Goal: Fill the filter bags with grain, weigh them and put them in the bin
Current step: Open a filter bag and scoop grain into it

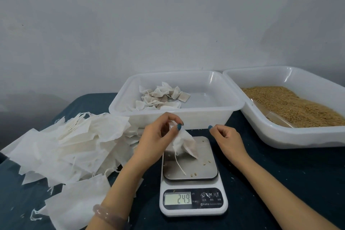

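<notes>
A filled white filter bag (185,144) sits on the steel plate of a small white kitchen scale (190,175), whose display reads 24.9. My left hand (158,136) pinches the bag's gathered top between thumb and fingers. Its drawstring trails down over the plate. Just right of the bag my right hand (225,137) hovers with loosely curled fingers; I cannot make out anything in it. Behind the scale stands a white bin (214,112) with several filled bags (161,97) in its left half. A second white bin (306,136) at the right holds grain (291,104).
A heap of empty filter bags (71,145) covers the dark blue table (280,183) at the left. A few loose grains lie on the scale plate. A clear scoop (274,115) lies half buried in the grain. A grey wall stands close behind the bins.
</notes>
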Demonstrator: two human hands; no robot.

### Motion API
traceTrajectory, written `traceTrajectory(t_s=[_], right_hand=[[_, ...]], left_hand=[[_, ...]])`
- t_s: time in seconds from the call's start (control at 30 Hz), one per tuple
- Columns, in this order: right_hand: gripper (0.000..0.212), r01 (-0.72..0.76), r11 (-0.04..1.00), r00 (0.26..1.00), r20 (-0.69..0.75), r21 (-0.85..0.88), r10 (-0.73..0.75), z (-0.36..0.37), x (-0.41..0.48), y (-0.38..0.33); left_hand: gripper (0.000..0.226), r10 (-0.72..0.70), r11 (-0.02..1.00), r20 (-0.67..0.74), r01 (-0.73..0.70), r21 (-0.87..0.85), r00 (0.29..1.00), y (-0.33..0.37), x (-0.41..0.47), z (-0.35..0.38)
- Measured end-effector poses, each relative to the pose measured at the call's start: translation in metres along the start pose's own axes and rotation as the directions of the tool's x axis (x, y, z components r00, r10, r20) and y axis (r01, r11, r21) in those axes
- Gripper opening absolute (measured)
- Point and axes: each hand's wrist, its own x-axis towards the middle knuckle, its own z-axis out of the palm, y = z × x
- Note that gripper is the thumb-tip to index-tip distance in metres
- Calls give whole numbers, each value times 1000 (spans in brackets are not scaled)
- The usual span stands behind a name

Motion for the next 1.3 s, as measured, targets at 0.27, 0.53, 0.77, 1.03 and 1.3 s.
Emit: traceTrajectory(t_s=[0.27,0.53,0.77,1.03,1.3], right_hand=[[48,-8,1000,1000,22,-4,8,0,1,3],[49,-23,1000,999,39,-13,24,1,0,1],[49,-23,1000,999,46,-19,23,1,0,0],[49,-16,999,999,44,-35,18,1,1,2],[49,-22,999,998,50,-47,24,1,0,0]], left_hand=[[29,72,985,-233,-106,-135,970,32,34,-13],[40,-133,977,-477,196,84,869,22,105,-58],[31,-443,851,-363,511,117,820,-9,124,-67],[18,-550,539,-217,541,645,807,-16,106,-79],[30,-474,392,-229,437,810,850,0,92,-85]])
